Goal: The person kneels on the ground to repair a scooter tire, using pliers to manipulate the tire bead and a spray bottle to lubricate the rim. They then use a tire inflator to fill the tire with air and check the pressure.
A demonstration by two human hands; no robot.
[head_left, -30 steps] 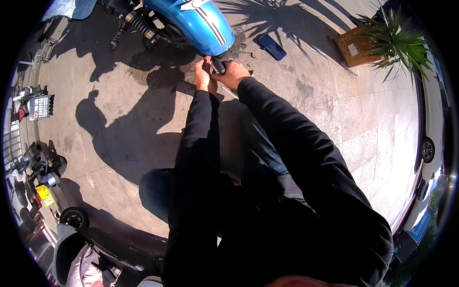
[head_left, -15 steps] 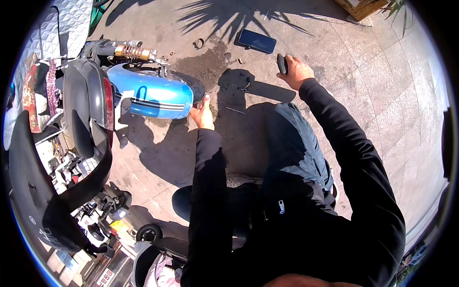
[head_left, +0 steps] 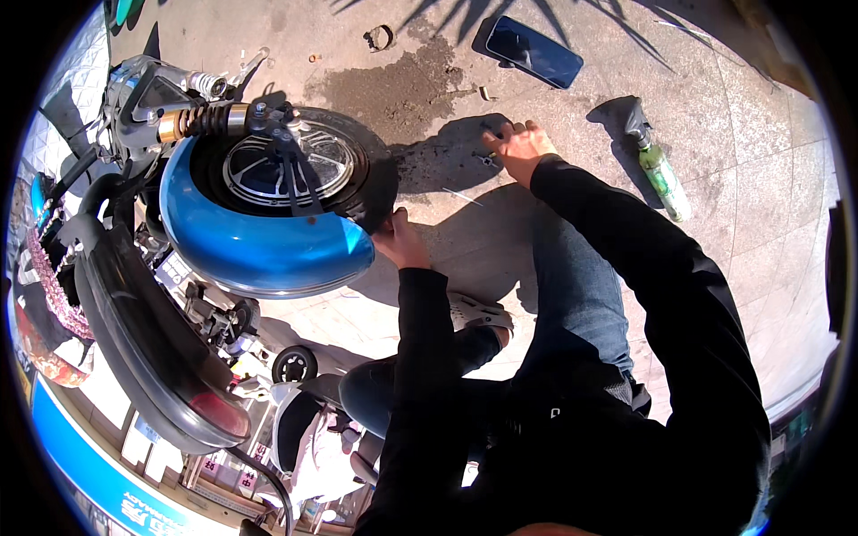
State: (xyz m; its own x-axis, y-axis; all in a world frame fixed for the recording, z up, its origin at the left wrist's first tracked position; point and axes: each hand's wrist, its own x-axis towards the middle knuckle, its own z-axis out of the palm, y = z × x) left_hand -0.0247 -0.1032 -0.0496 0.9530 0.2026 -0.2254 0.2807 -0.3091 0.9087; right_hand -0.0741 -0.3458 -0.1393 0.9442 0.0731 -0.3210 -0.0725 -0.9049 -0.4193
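A scooter's wheel (head_left: 290, 170) with a black tyre sits under a glossy blue mudguard (head_left: 268, 255). My left hand (head_left: 402, 243) is closed at the tyre's near edge, by the mudguard's tip; its fingertips are in shadow, and what they grip is hard to make out. Out ahead of me, my right hand (head_left: 523, 147) reaches down to the ground with bent, parted fingers. Just below those fingertips is a small shiny metal piece (head_left: 488, 161), partly in shadow. To the right, a spray bottle (head_left: 661, 171) with a dark head and green label rests on the ground.
Beyond my right hand lies a phone (head_left: 534, 52), with a ring-shaped clamp (head_left: 378, 37) farther left. A damp dirt patch (head_left: 393, 85) stains the ground. The scooter's shock absorber (head_left: 206, 122) and black rear section (head_left: 147, 313) take up the left. A thin stick (head_left: 463, 196) lies ahead.
The spray bottle, whose dark head was in my right hand, is now on the ground. My right hand has lowered to the small metal piece. The view has shifted, revealing the wheel's side.
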